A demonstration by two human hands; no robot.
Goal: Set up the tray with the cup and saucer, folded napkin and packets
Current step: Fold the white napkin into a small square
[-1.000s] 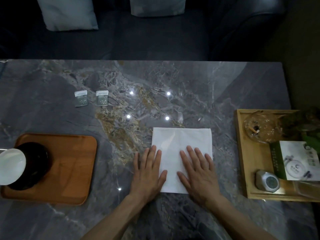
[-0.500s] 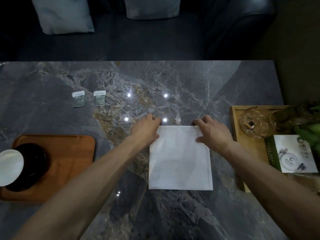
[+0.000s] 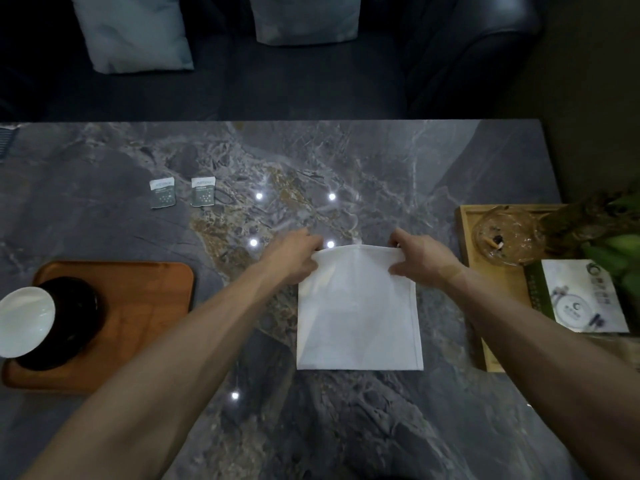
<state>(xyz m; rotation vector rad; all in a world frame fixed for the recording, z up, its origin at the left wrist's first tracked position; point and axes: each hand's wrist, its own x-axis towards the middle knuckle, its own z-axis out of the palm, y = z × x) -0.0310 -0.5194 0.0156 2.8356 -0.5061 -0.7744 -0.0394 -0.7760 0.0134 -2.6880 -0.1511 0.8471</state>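
While the white napkin (image 3: pixel 358 317) is lying flat on the marble table (image 3: pixel 398 174), its slightly longer axis running away from the person, its far edge is being pinched at each corner by the left hand (image 3: pixel 294 259) and right hand (image 3: pixel 420 259), both closed on the cloth. Left of the grip, two packets (image 3: pixel 183 192) are lying farther off and a wooden tray (image 3: pixel 145 289) is carrying the cup (image 3: pixel 24 320); beyond, a dark sofa (image 3: pixel 311 81) is standing
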